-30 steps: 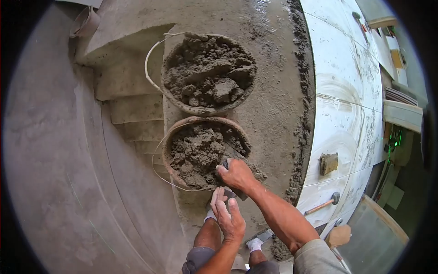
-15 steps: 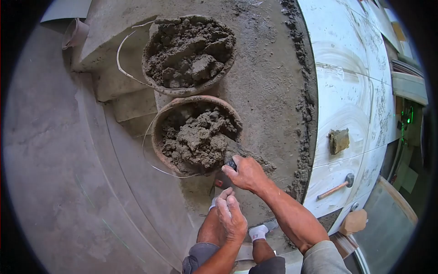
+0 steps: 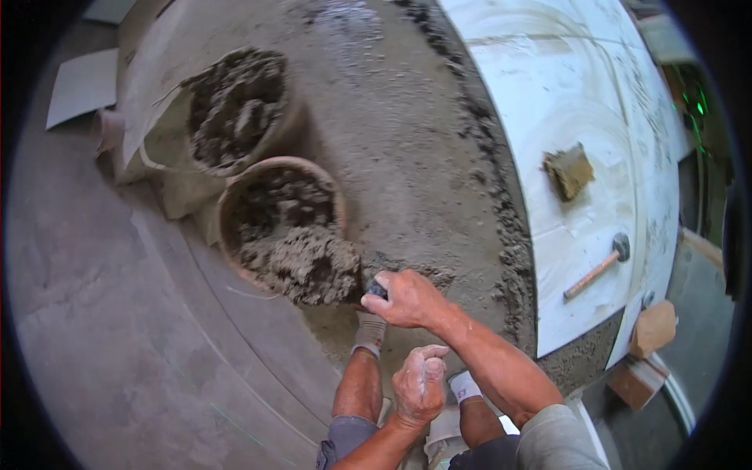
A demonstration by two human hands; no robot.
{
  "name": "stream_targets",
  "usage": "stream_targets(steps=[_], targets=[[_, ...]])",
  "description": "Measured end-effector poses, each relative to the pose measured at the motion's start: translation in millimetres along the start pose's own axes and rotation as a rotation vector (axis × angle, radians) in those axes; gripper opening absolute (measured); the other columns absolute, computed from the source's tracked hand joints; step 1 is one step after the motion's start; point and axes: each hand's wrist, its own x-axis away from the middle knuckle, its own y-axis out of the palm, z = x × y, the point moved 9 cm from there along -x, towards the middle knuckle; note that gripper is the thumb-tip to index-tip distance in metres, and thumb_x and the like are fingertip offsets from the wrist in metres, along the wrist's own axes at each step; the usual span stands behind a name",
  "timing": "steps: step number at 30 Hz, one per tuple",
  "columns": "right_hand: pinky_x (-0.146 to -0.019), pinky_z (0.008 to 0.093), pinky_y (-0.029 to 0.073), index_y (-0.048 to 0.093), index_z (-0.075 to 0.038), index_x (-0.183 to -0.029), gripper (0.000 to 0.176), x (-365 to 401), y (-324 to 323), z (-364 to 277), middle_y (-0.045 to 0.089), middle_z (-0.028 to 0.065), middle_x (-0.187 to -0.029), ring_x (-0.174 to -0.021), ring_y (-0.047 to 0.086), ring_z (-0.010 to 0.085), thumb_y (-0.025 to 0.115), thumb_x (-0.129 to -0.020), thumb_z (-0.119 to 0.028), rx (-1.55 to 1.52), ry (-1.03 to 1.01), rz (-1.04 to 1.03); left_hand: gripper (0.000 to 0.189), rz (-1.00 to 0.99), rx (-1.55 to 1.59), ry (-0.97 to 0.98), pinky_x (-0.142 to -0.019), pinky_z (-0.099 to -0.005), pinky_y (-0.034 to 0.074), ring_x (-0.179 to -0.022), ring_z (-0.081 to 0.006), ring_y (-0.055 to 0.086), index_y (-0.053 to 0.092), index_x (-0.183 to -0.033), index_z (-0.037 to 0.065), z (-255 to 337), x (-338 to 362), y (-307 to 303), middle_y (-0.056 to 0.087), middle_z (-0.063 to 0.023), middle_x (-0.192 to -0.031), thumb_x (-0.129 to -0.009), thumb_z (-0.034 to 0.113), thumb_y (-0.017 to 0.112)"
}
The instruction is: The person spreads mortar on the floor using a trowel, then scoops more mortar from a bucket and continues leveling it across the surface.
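My right hand (image 3: 409,298) grips the dark handle of a trowel (image 3: 377,291). A heap of wet grey mortar (image 3: 313,262) lies right in front of it, over the near rim of the closer bucket (image 3: 338,188), and hides most of the trowel's blade. My left hand (image 3: 421,385) is held between my knees with its fingers curled in, and nothing shows in them. Just behind the closer bucket stands a second bucket (image 3: 294,117), also filled with mortar.
White slabs (image 3: 540,125) run along the right side, bordered by rough mortar. A hammer (image 3: 599,270) and a stained sponge-like block (image 3: 569,172) lie on them. A brown block (image 3: 654,327) sits at the lower right. Steps drop to a grey floor (image 3: 102,298) on the left.
My right hand has brought a heap of mortar up to the bucket's near rim on the trowel. My left hand has drawn back and curled its fingers. The view has shifted.
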Motion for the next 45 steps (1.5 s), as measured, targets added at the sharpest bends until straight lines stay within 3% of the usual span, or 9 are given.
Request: stream_targets(steps=[3,4,8,16,22,23,32,38,45], targets=[[-0.06,0.0496,0.047,0.06,-0.002,-0.077,0.037,35.9,-3.3,37.5,0.06,0.0243,-0.068,-0.066,0.06,0.0431,0.063,-0.077,-0.039,-0.031,-0.057,0.057,0.027,-0.12,-0.105,0.141,-0.063,-0.0347,0.051,-0.07,-0.0249,0.064,0.062,-0.089,0.0,-7.2,18.7,31.4,0.064,-0.0139,-0.086,-0.095,0.021,0.046],[-0.059,0.0499,0.047,0.06,-0.002,-0.076,0.036,47.4,0.2,55.4,0.059,0.024,-0.066,-0.065,0.059,0.0432,0.063,-0.076,-0.038,-0.047,-0.073,0.096,0.045,-0.094,-0.055,0.11,-0.057,-0.0255,0.046,-0.062,-0.0118,0.057,0.061,-0.095,0.0,-20.8,20.6,34.9,0.062,-0.0071,-0.077,-0.098,0.04,0.042],[-0.06,0.0495,0.048,0.059,-0.002,-0.074,0.033,125.8,10.8,132.7,0.058,0.0231,-0.063,-0.065,0.059,0.0433,0.064,-0.073,-0.034,-0.198,-0.044,0.225,0.054,-0.203,-0.159,0.051,-0.05,-0.0203,0.034,-0.054,-0.0053,0.042,0.058,-0.099,0.003,-49.3,48.7,67.9,0.054,-0.0006,-0.069,-0.097,0.053,0.036],[-0.066,0.0476,0.049,0.061,0.0,-0.076,0.036,343.3,53.3,304.3,0.061,0.0238,-0.07,-0.071,0.061,0.0419,0.067,-0.071,-0.036,-0.434,0.27,0.418,0.054,-0.539,-0.451,0.084,-0.056,-0.0227,0.033,-0.06,-0.0114,0.043,0.055,-0.099,0.001,-70.4,99.4,155.6,0.045,-0.0021,-0.067,-0.099,0.048,0.029],[-0.063,0.0451,0.049,0.064,-0.007,-0.076,0.037,548.1,72.8,423.5,0.062,0.0193,-0.068,-0.066,0.063,0.0375,0.067,-0.072,-0.044,-0.413,0.635,0.577,0.039,-0.524,-0.771,0.038,-0.069,-0.0272,0.038,-0.073,-0.0144,0.045,0.06,-0.093,0.003,-89.5,118.9,202.2,0.05,-0.0029,-0.079,-0.103,0.03,0.034],[-0.063,0.0444,0.05,0.064,-0.007,-0.078,0.037,583.7,73.1,440.0,0.063,0.0186,-0.068,-0.066,0.063,0.0369,0.067,-0.072,-0.044,-0.405,0.697,0.572,0.04,-0.519,-0.64,0.219,-0.071,-0.03,0.039,-0.074,-0.0176,0.047,0.06,-0.091,0.002,-115.1,109.0,190.0,0.052,-0.006,-0.08,-0.102,0.03,0.034],[-0.069,0.0435,0.05,0.065,-0.005,-0.083,0.039,847.2,119.9,545.8,0.064,0.0214,-0.079,-0.075,0.063,0.0382,0.069,-0.07,-0.042,-0.269,1.239,0.645,0.046,-0.668,-1.089,0.064,-0.07,-0.0312,0.037,-0.073,-0.0173,0.043,0.056,-0.097,0.001,-135.9,143.1,269.9,0.047,-0.006,-0.076,-0.102,0.039,0.031],[-0.075,0.0437,0.051,0.068,-0.003,-0.089,0.04,909.1,153.2,605.5,0.066,0.0215,-0.084,-0.082,0.065,0.0382,0.068,-0.071,-0.039,-0.094,1.512,0.549,0.046,-0.708,-1.056,0.125,-0.063,-0.0297,0.036,-0.066,-0.0142,0.041,0.057,-0.099,0.002,-178.4,123.5,274.7,0.045,-0.0039,-0.073,-0.101,0.041,0.033],[-0.081,0.0436,0.052,0.071,-0.002,-0.087,0.025,835.3,191.0,681.7,0.068,0.0208,-0.091,-0.091,0.065,0.0354,0.059,-0.076,-0.021,-0.086,1.73,0.382,0.047,-0.672,-0.949,-0.029,-0.057,-0.0261,0.035,-0.061,-0.0109,0.042,0.058,-0.099,0.003,-192.6,107.3,269.8,0.047,-0.0021,-0.072,-0.101,0.044,0.033]])
